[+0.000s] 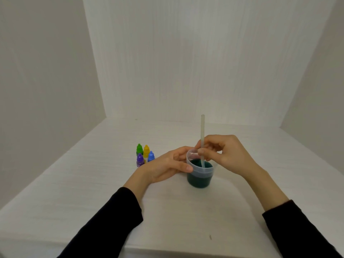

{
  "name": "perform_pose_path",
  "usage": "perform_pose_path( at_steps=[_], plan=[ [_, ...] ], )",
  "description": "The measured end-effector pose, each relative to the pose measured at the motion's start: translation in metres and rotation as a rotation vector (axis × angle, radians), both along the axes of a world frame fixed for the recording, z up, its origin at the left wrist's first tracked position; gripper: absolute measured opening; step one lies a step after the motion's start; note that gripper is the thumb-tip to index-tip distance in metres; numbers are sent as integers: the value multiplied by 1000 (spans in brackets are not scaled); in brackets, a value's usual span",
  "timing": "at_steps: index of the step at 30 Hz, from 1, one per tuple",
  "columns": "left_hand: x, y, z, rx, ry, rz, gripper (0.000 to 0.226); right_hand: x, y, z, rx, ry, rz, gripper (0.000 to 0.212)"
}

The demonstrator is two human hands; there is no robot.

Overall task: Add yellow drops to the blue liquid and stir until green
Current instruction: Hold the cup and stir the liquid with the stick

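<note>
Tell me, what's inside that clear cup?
The cup holds dark green liquid, with a pale stick standing in it, pinched by the right hand. The left hand grips the cup's side. The stick's lower end is hidden in the liquid.

The stick (202,138) pinched by the right hand (223,153) stands in the cup (201,175), left hand (167,166) gripping its left side, four bottles (144,155) farther left.

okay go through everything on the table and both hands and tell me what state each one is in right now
cup: upright, uncovered, partly filled.
liquid: dark green.
stir stick: near upright, lower end in the liquid.
left hand: grips the cup's side.
right hand: pinches the stir stick.
green bottle, yellow bottle, blue bottle, purple bottle: upright, capped, clustered left of the cup.
</note>
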State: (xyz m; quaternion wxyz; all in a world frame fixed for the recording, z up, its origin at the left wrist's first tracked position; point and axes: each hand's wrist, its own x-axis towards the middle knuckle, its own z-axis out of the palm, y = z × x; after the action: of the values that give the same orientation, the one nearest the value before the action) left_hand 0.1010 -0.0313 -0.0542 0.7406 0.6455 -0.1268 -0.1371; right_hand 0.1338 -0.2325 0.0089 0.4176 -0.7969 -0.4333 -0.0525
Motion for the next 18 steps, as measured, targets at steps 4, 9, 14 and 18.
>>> perform_pose_path(
  at_steps=[4,9,14,18],
  plan=[
    [-1,0,1,1,-8,2,61,-1,7,-4,68,99,17,10],
    [-1,-1,1,7,-16,1,67,-1,14,-7,65,36,-39,13],
    [0,-1,1,6,1,-7,63,1,16,-8,13,-51,-130,10],
    [1,0,0,9,12,-2,58,5,9,-5,-33,-128,-126,11]
  ],
)
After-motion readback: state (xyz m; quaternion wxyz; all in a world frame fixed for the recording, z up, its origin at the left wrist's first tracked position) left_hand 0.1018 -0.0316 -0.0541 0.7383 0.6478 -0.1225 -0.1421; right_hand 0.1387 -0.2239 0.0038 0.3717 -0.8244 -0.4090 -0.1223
